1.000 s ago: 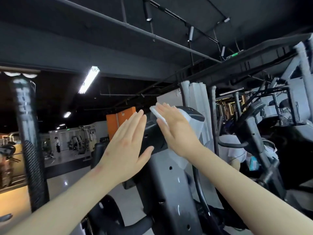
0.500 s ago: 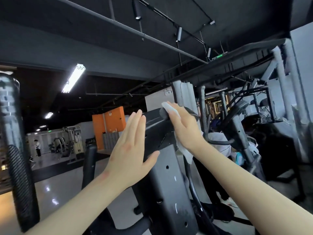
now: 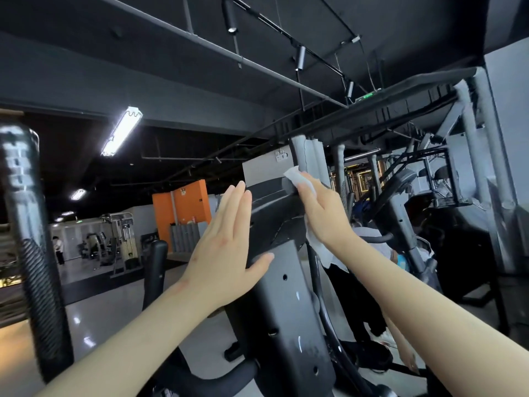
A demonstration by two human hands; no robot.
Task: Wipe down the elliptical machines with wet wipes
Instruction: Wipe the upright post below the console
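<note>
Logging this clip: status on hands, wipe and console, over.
Left hand open, flat beside elliptical console. Right hand pressing wet wipe onto console top. Nothing blocking.

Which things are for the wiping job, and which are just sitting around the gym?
For the job:
- wet wipe
- right hand, pressing the wipe on the elliptical console
- left hand, flat at the console's side

Just around:
- orange wall
- ceiling light
- weight machine far back
- person standing far off
</note>
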